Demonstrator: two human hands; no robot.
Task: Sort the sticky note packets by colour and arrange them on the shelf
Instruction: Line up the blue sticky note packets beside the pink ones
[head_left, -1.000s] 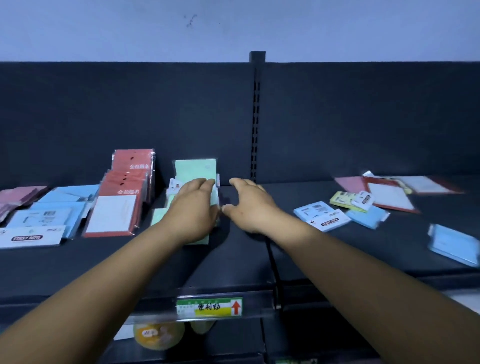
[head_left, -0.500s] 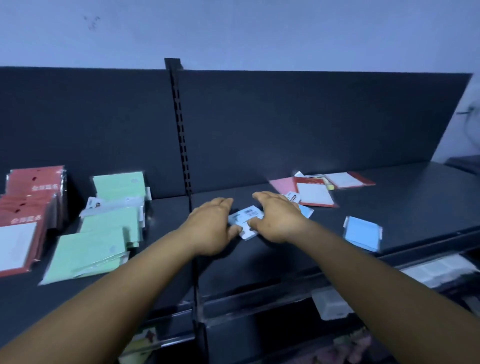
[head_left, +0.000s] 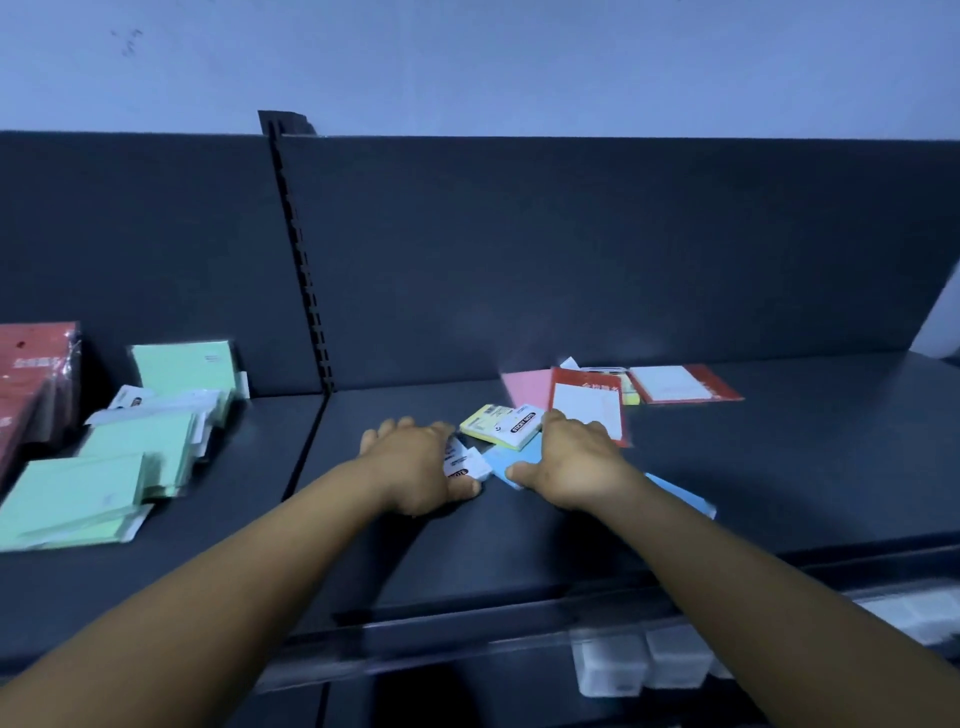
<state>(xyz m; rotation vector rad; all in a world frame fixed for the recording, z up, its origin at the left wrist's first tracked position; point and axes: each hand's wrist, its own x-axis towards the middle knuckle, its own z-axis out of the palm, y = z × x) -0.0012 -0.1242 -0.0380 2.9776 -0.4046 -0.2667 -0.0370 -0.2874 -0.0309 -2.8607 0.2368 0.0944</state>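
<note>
A white-labelled packet (head_left: 464, 464) is gripped by the left hand (head_left: 415, 467), fingers and thumb curled round its edges. A blue packet (head_left: 511, 460) on the dark shelf (head_left: 779, 467) is pressed by the right hand (head_left: 571, 462); whether it is pinched cannot be told. At one o'clock of the hands a yellow packet (head_left: 501, 426) is seen, beyond it red and pink packets (head_left: 587, 400). Green packets (head_left: 130, 447) are stacked at nine o'clock, red ones (head_left: 31, 379) farther left.

Both arms outstretched, left hand (head_left: 415, 467) and right hand (head_left: 576, 465) palm-down.
</note>
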